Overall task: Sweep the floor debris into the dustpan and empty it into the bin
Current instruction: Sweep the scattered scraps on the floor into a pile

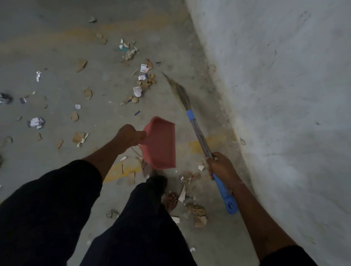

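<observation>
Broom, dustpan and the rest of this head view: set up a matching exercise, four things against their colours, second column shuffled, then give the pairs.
Things:
1. dustpan, held by the left hand
2. broom grip, held by the right hand
3. painted floor stripe
4. wall

Colours:
A. blue
B. whitish grey
C. pink
D. yellow

Pairs: 1-C, 2-A, 3-D, 4-B
</observation>
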